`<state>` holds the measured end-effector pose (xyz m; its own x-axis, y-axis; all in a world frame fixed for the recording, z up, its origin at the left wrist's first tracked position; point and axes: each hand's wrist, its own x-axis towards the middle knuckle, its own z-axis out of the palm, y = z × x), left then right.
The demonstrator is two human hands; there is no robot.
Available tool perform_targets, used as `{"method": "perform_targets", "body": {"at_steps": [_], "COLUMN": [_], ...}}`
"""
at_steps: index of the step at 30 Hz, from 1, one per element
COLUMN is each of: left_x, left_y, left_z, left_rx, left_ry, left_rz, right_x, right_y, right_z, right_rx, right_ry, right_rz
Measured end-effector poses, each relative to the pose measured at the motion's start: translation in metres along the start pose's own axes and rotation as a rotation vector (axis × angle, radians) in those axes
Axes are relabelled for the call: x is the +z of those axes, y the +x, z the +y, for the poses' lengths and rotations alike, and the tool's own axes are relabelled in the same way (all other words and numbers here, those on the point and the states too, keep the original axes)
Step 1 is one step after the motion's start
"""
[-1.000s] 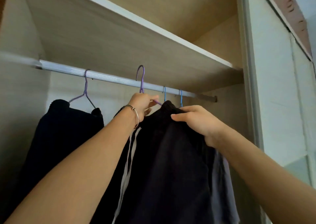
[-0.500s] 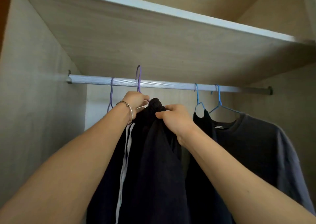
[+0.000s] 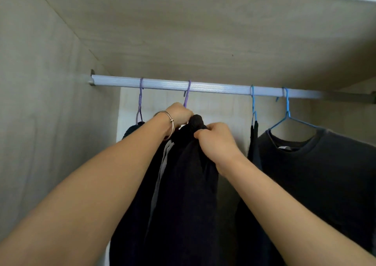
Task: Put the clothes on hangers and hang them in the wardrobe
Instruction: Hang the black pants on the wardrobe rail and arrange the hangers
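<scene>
Four hangers are seen hooked on the wardrobe rail (image 3: 203,87), so most of the visible hanging can be judged done. Near the rail's left end a purple hanger (image 3: 140,101) carries a dark item, mostly hidden behind the left arm. Toward the right end two blue hangers are loaded: one (image 3: 253,107) with a narrow dark piece, the other (image 3: 288,113) with a dark grey T-shirt (image 3: 317,174). Between these groups the second purple hanger (image 3: 188,95) is already hooked over the rail, and the dark garment (image 3: 183,184) on it is being handled. The left hand (image 3: 179,113), bracelet at the wrist, is closed at the hanger's neck; the right hand (image 3: 213,141) is clamped on the bunched top of the fabric. What seems left is settling this garment and letting go; whether more clothes wait outside cannot be told

Open rail lies between the held hanger and the first blue one. The left side wall (image 3: 50,123) stands close, and the shelf (image 3: 203,31) sits just above the rail, so little lift room is offered
</scene>
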<state>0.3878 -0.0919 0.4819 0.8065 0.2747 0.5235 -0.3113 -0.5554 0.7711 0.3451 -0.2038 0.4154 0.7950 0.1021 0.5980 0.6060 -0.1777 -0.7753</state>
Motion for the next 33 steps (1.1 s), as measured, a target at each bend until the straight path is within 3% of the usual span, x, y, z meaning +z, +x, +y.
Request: {"method": "perform_targets", "body": {"at_steps": [5, 10, 13, 16, 19, 23, 26, 28, 33], "left_x": [0.02, 0.044, 0.056, 0.061, 0.055, 0.041, 0.03, 0.021, -0.017], "left_y": [-0.015, -0.072, -0.122, -0.16, -0.178, -0.176, -0.164, -0.158, -0.134], "left_z": [-0.009, -0.05, -0.089, -0.12, -0.133, -0.114, -0.08, -0.054, 0.003], "left_rx": [0.041, 0.127, 0.072, 0.023, -0.028, 0.064, 0.117, 0.199, 0.476], "left_ry": [0.109, 0.071, 0.069, 0.261, 0.468, 0.558, 0.445, 0.454, 0.912], "left_rz": [0.101, 0.178, -0.033, -0.242, -0.276, -0.108, 0.069, 0.177, 0.484], "right_x": [-0.011, -0.013, 0.0, 0.013, 0.014, 0.005, 0.0, -0.01, -0.051], "right_y": [-0.014, -0.055, -0.088, -0.125, -0.149, -0.141, -0.119, -0.104, -0.068], "right_z": [0.03, 0.107, 0.186, 0.256, 0.286, 0.277, 0.238, 0.203, 0.105], "right_rx": [-0.106, -0.269, -0.05, 0.251, 0.449, 0.499, 0.475, 0.327, -0.106], "right_ry": [0.1, 0.271, 0.298, 0.109, 0.022, 0.069, 0.331, 0.486, 0.719], "right_rz": [-0.132, -0.088, -0.275, -0.455, -0.398, -0.263, -0.151, -0.041, 0.071]}}
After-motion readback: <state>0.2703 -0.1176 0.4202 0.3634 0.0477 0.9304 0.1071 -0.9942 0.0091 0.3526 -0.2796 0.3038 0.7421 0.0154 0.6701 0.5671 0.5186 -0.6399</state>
